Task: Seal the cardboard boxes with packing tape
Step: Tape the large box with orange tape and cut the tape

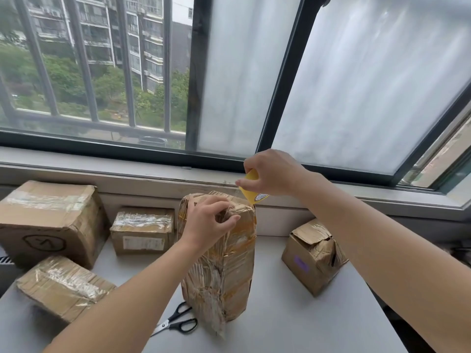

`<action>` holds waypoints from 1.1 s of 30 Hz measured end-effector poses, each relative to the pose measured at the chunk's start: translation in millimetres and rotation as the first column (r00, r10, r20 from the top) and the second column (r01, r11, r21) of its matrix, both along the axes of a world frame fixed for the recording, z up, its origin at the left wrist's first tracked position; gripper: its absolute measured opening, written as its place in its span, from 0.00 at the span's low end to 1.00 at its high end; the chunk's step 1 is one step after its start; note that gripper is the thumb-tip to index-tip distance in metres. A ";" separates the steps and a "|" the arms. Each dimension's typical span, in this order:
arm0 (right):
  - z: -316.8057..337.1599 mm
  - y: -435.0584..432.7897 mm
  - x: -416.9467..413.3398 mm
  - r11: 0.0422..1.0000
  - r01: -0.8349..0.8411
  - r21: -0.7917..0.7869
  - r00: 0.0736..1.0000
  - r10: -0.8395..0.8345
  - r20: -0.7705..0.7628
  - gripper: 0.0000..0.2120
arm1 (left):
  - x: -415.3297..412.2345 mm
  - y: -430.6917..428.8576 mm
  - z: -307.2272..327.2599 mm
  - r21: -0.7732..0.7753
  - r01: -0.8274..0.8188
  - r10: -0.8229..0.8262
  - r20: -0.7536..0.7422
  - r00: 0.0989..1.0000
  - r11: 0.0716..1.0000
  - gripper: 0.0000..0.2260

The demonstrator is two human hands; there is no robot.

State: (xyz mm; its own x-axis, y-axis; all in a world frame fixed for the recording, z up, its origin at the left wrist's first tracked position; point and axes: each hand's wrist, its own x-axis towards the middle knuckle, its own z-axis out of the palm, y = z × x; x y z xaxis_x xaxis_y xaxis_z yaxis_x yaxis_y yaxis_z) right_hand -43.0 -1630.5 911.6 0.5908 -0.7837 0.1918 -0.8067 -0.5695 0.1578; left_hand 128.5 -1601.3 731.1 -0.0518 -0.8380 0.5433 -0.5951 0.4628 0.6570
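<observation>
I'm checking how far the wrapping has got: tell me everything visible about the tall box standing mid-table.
The tall box is brown cardboard, upright on end on the white table, nearly all covered in shiny, wrinkled clear tape; its top looks crumpled. The left hand grips its top, fingers curled over it. The right hand holds a yellow tape roll just above its far top corner. Black-handled scissors lie close by its base, to the left.

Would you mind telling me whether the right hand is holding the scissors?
No, the scissors lie on the table beside the tall box, while the right hand grips a yellow tape roll.
</observation>
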 end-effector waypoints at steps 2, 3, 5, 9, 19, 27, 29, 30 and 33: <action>0.5 1.2 -4.0 1.000 -0.011 -0.026 1.000 0.011 0.013 0.21 | 1.3 -5.6 1.9 -0.013 -0.003 0.002 -0.004 1.000 1.000 0.15; -0.4 1.8 -6.5 0.999 -0.012 -0.032 1.000 0.013 0.016 0.21 | 1.7 -7.2 2.1 -0.021 0.008 -0.008 -0.006 1.000 1.000 0.17; -3.5 2.7 -11.4 0.999 -0.008 -0.033 1.000 0.009 0.025 0.21 | 0.9 -8.5 0.0 -0.042 0.035 -0.035 -0.010 0.999 0.999 0.20; -6.8 3.5 -19.9 1.000 -0.009 -0.018 0.999 0.010 0.031 0.22 | -3.8 -4.4 -5.5 -0.063 0.074 -0.076 -0.023 0.997 0.995 0.20; -3.7 2.7 -24.2 0.993 -0.072 -0.097 0.997 0.069 -0.032 0.19 | -18.7 3.2 -5.2 0.030 0.090 -0.092 0.084 0.992 0.996 0.21; -16.8 -2.4 -45.5 0.996 0.082 0.045 0.996 -0.083 0.029 0.19 | -16.5 1.1 1.9 0.168 0.280 -0.293 0.060 0.954 0.945 0.15; -18.4 -3.4 -49.6 0.993 0.099 0.063 0.994 -0.101 0.040 0.18 | -16.0 0.7 5.1 0.186 0.307 -0.316 0.022 0.948 0.933 0.11; -18.5 -3.2 -51.5 0.993 0.101 0.066 0.993 -0.104 0.047 0.18 | -15.3 0.1 8.3 0.209 0.325 -0.333 0.005 0.943 0.922 0.10; -18.7 -1.0 -57.7 0.988 0.121 0.100 0.989 -0.128 0.071 0.17 | -13.6 -2.9 18.2 0.263 0.408 -0.409 -0.053 0.911 0.874 0.09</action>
